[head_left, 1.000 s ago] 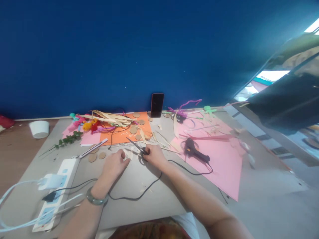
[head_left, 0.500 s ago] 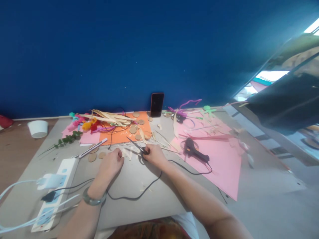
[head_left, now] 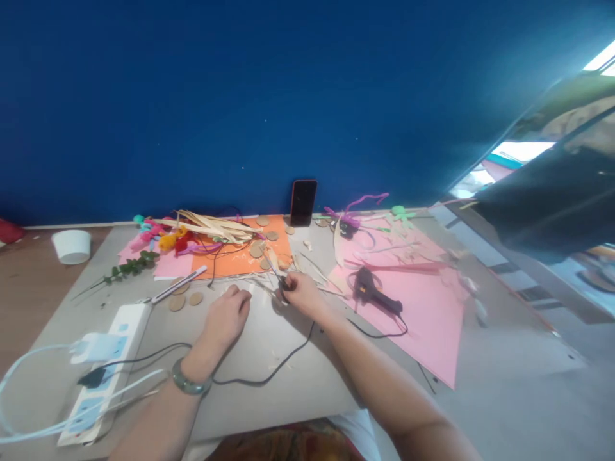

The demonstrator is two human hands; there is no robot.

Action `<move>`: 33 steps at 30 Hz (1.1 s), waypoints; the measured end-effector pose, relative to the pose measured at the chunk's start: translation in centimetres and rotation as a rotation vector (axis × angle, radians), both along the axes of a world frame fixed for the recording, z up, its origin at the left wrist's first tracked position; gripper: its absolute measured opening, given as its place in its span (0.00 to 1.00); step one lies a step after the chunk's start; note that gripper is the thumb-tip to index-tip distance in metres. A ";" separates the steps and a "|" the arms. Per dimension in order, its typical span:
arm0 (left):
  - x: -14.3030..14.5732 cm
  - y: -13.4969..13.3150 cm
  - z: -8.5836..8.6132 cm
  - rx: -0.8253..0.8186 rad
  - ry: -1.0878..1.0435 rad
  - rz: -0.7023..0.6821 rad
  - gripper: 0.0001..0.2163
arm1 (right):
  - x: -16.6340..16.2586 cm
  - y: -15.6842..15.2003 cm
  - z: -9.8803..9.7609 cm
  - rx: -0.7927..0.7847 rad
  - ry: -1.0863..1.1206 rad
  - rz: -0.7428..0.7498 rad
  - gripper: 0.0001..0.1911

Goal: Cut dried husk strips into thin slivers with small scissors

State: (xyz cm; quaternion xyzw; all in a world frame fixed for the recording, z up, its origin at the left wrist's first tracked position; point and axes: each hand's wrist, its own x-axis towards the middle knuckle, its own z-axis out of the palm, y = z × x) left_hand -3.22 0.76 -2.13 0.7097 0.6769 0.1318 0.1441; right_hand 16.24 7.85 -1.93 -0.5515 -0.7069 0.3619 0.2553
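Note:
My right hand [head_left: 302, 294] grips a pair of dark-handled scissors [head_left: 282, 280] over the middle of the grey table, blades pointing away toward the orange sheet [head_left: 230, 264]. Just left of it, my left hand [head_left: 229, 312] is closed, its fingers curled; whatever they may pinch is hidden. Thin pale scraps [head_left: 254, 282] lie between and beyond the two hands. Past them a bundle of straw-coloured strips [head_left: 216, 225] rests on the orange sheet. Small round wooden discs [head_left: 177, 302] lie to the left of my left hand.
A black glue gun [head_left: 377, 293] lies on pink paper [head_left: 427, 320] at right, its cord crossing below my hands. A phone [head_left: 303, 202] leans on the blue wall. At left are a power strip [head_left: 127, 320], a penknife-like white stick [head_left: 180, 284], a green sprig [head_left: 127, 270] and a white cup [head_left: 72, 246].
My left hand has moved right, closer to my right hand. The scissors have turned so that their blades point more directly away from me.

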 end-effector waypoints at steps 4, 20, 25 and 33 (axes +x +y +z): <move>-0.5 0.0 0.1 0.004 0.004 0.049 0.09 | 0.4 0.3 0.4 -0.002 0.092 -0.087 0.11; -2.2 0.5 0.3 0.133 -0.086 -0.001 0.13 | 0.3 0.3 -0.4 0.035 0.071 -0.056 0.09; -4.2 0.7 0.8 0.337 -0.079 0.259 0.13 | 0.1 0.0 -0.9 0.071 -0.003 0.020 0.11; -2.9 0.9 0.0 0.172 -0.052 0.085 0.09 | -0.3 -0.3 -1.0 0.096 -0.079 0.095 0.10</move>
